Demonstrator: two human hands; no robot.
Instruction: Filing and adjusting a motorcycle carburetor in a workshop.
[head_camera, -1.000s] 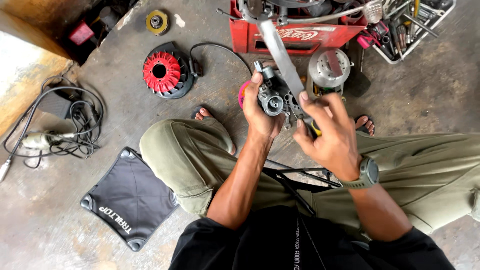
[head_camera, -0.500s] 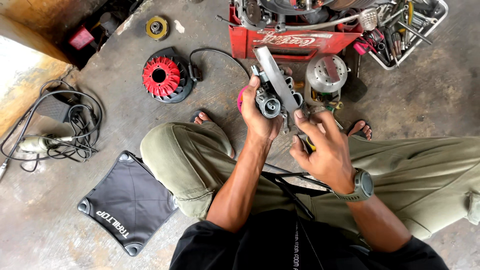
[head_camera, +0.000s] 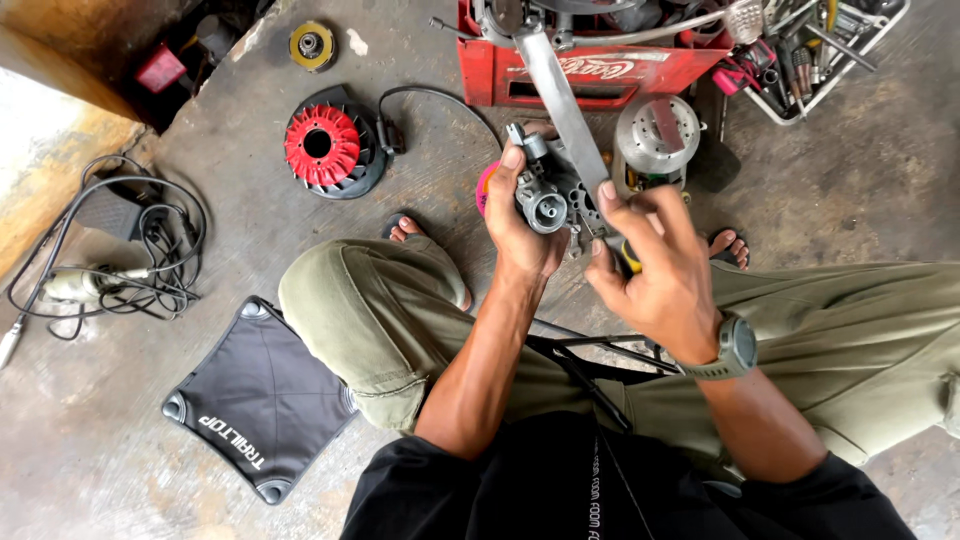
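Sitting upright in the left hand (head_camera: 520, 225), the small metal carburettor (head_camera: 548, 200) is held above the person's knees, its round opening facing the camera. Compared with a second ago, it has drifted a little lower and left, and the right hand (head_camera: 655, 270) has shifted its grip, fingers now bunched closer against the part's right side. That suggests the work on this part is continuing rather than finished. The left hand is closed around the carburettor, thumb up along its left edge. The right hand is curled shut on a tool with a yellow handle (head_camera: 632, 262), probably a screwdriver, though its tip is hidden behind the part. A long grey metal bar (head_camera: 562, 95) runs up behind them toward a red crate (head_camera: 600, 70). On the concrete floor (head_camera: 850, 200) lie a red finned wheel (head_camera: 322, 145), a round silver housing (head_camera: 655, 135) and a black pad (head_camera: 250, 395).
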